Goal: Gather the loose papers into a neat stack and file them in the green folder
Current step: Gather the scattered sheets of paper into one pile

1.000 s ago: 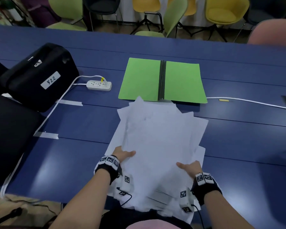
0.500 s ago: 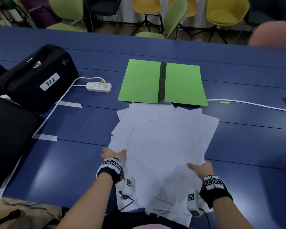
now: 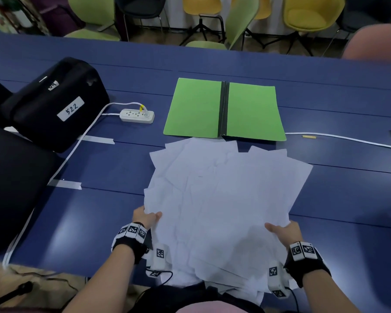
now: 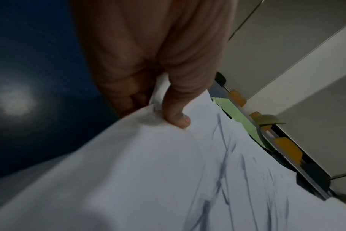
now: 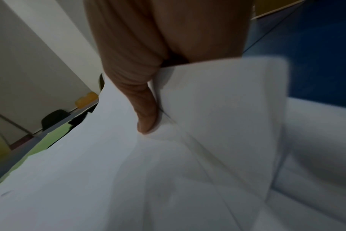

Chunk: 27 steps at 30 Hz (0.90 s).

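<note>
Both hands pinch the papers [image 3: 221,199]: left hand [image 3: 145,219] at the left edge, right hand [image 3: 283,231] at the right, thumbs on top. Sheets fanned, uneven, just short of the open folder [image 3: 224,109] on the tabletop [image 3: 348,188].

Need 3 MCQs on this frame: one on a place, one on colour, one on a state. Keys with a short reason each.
1. Where does the green folder lie relative to the papers?
A. under them
B. on the table beyond them
C. on a chair

2. What colour is the folder's spine?
A. black
B. white
C. red

3. What state is the folder in?
A. shut
B. open flat
C. standing upright

Key: 1 B, it sits past the far edge of the sheets, which the left hand and right hand pinch at the near sides; 2 A, a dark strip runs down between the green halves; 3 B, both halves lie spread flat.
</note>
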Tool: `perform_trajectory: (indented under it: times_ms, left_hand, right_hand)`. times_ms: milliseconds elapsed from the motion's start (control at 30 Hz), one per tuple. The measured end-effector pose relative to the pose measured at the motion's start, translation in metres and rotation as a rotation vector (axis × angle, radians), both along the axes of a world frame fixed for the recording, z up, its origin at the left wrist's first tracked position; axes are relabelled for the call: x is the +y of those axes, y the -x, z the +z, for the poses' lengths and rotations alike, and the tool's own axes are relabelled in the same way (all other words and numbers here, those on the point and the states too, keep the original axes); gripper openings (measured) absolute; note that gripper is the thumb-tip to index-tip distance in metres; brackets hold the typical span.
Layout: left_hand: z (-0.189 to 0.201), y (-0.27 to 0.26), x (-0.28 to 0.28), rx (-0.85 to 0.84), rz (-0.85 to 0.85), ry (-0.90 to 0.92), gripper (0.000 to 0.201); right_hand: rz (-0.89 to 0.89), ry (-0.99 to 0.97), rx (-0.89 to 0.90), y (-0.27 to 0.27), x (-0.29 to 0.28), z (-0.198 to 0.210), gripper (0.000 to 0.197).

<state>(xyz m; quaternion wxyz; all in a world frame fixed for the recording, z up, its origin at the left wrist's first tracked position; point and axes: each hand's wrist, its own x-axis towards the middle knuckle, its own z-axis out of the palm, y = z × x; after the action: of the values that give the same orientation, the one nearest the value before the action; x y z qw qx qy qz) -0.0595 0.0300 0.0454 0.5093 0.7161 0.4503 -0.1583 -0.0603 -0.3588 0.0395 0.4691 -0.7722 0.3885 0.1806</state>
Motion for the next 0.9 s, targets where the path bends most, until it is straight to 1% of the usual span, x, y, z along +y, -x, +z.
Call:
perform_trajectory:
  times_ms: [100, 167, 267, 367, 433, 500, 533, 600, 667, 700, 767, 900]
  left_hand:
    - [0.000, -0.001, -0.002, -0.042, 0.019, 0.080, 0.033]
    - [-0.002, -0.001, -0.006, -0.062, 0.039, 0.127, 0.034]
    - [0.000, -0.004, -0.013, -0.118, 0.104, 0.104, 0.031]
    - [0.004, -0.005, -0.008, -0.135, 0.144, 0.061, 0.034]
    - [0.006, -0.004, 0.004, -0.125, 0.200, 0.021, 0.036]
    - [0.007, 0.000, 0.014, -0.093, 0.238, 0.011, 0.044]
    - [0.008, 0.004, 0.016, -0.074, 0.237, 0.031, 0.051]
    - [0.007, 0.007, 0.012, -0.028, 0.201, 0.131, 0.061]
    - [0.006, 0.006, 0.000, -0.011, 0.148, 0.212, 0.059]
    - [0.004, 0.004, -0.006, -0.018, 0.121, 0.217, 0.055]
    - [0.004, 0.000, -0.019, -0.028, 0.077, 0.159, 0.050]
    - [0.008, -0.007, -0.029, -0.052, 0.099, 0.090, 0.044]
  right_hand:
    - [0.055, 0.005, -0.044, -0.003, 0.010, -0.001, 0.037]
    - [0.067, 0.032, -0.059, -0.005, 0.016, 0.000, 0.035]
    - [0.031, 0.054, -0.071, -0.005, 0.019, 0.006, 0.031]
    - [-0.056, 0.094, -0.057, 0.000, 0.008, 0.006, 0.027]
    - [-0.109, 0.126, -0.034, 0.005, -0.003, 0.002, 0.030]
    - [-0.134, 0.131, 0.004, 0.009, -0.012, -0.003, 0.040]
    - [-0.130, 0.132, 0.020, 0.010, -0.014, -0.004, 0.044]
    - [-0.113, 0.142, 0.033, 0.010, -0.014, -0.007, 0.042]
    - [-0.097, 0.135, 0.032, 0.009, -0.010, -0.007, 0.037]
    - [-0.088, 0.129, 0.030, 0.008, -0.007, -0.007, 0.036]
    - [-0.056, 0.121, 0.031, 0.007, -0.001, -0.007, 0.037]
    - [-0.006, 0.127, 0.041, 0.007, -0.001, -0.016, 0.049]
